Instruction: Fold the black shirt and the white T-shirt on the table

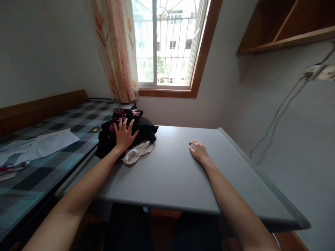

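Note:
My left hand lies with spread fingers on a crumpled heap of black clothes with pink lettering. The heap sits at the left side of the grey-white table. A white cloth sticks out from under the black fabric, just right of my left wrist. Over on the right half of the table, my right hand rests palm down with loosely bent fingers and the thumb a little apart. Nothing shows in it, and it is well apart from the clothes.
A bed with a checked cover adjoins the table's left side, with loose papers on it. Behind stand a flowered curtain and a barred window. A shelf and a cable are on the right wall.

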The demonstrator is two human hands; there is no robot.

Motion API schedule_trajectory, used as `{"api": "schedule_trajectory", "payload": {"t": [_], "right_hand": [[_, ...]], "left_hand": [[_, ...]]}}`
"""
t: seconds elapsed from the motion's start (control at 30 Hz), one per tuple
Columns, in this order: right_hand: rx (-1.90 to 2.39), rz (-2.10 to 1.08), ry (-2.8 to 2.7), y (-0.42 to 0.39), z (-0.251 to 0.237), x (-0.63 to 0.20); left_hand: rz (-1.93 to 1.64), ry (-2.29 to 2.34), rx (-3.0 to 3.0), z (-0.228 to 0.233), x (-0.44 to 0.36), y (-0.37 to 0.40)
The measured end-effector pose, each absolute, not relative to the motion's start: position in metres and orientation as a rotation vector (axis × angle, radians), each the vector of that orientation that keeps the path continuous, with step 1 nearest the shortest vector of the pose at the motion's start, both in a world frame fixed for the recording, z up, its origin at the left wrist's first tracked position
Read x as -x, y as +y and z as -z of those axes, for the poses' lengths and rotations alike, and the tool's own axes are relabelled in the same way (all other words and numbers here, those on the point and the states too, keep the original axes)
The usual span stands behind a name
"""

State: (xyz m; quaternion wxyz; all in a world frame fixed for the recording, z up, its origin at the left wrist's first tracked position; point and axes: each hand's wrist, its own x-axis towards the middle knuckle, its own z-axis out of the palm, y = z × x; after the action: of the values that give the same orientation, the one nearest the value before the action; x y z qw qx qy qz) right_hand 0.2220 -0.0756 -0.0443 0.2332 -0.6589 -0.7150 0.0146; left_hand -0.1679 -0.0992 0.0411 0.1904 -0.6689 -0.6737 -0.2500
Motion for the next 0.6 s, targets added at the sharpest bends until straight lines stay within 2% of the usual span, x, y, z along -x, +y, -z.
{"api": "schedule_trajectory", "payload": {"t": [0.13, 0.33, 0.5, 0.6], "right_hand": [[1.797, -0.051, -1.95, -0.074, 0.046, -0.222], [1.798, -0.067, -1.956, -0.072, 0.047, -0.223], [1.796, -0.058, -1.978, -0.072, 0.049, -0.225], [1.78, -0.067, -1.977, -0.071, 0.05, -0.225]], "left_hand": [[0.867, -1.838, 1.865, -0.037, 0.171, -0.11], [1.039, -1.643, 2.144, -0.04, 0.154, -0.135], [1.362, -0.849, 2.827, -0.083, 0.096, -0.194], [1.619, -0.583, 3.102, -0.114, 0.057, -0.241]]}}
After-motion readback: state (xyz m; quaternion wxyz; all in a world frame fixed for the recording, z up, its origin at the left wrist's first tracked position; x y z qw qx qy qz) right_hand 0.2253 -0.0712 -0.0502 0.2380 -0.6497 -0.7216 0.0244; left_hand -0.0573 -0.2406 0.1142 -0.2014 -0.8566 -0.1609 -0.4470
